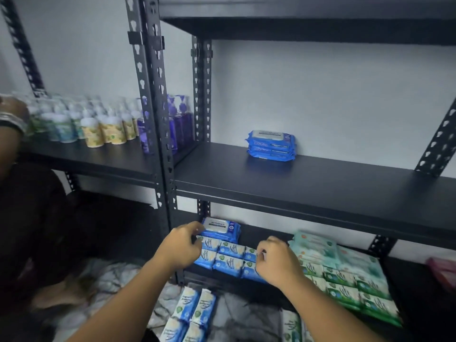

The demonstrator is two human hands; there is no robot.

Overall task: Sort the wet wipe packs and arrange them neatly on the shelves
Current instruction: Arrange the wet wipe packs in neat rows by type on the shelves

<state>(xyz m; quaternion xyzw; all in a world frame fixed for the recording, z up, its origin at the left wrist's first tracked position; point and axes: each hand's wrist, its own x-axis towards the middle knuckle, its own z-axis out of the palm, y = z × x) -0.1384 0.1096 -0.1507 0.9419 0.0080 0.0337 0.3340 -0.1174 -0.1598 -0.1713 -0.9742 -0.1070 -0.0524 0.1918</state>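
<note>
On the lower shelf lie two rows of small blue wipe packs, with a big blue antabax pack behind them. My left hand grips the left end of these rows, fingers curled over the packs. At the right end, my right hand pinches the small blue packs. Green and pale teal packs fill the shelf to the right. A stack of blue antabax packs sits on the middle shelf. More small blue packs lie loose below.
Small bottles and purple pump bottles stand on the left shelf. Another person's arm with bangles shows at far left. A pink item sits at the lower shelf's right end. Crumpled cloth lies underneath. Slotted metal posts frame the shelves.
</note>
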